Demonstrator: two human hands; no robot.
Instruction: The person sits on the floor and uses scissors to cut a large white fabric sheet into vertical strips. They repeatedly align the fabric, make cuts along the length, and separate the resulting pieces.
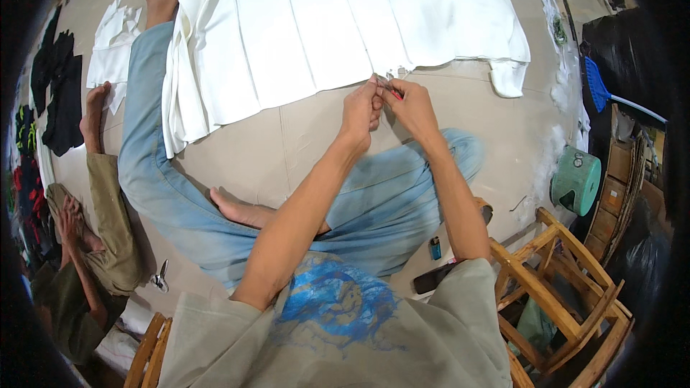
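White fabric pieces (pixel 323 29) lie spread flat across the floor before me, their long seams or edges running away from me. At their near edge, my left hand (pixel 361 111) is closed, thumb and fingertips pinched together. What the pinch holds is too small to make out. Close against those fingertips, my right hand (pixel 412 106) is closed round a small red-handled tool (pixel 396 93), mostly hidden by the fingers. Small pale scraps (pixel 399 72) sit on the fabric edge just beyond both hands.
My jeans-clad legs frame the fabric. A wooden stool (pixel 553 294), phone (pixel 433 279) and blue lighter (pixel 435 248) are at right, with a green bucket (pixel 576 181) and blue broom (pixel 596 85) beyond. At left are small scissors (pixel 159 276), dark garments (pixel 65 93) and another person's hands (pixel 70 219).
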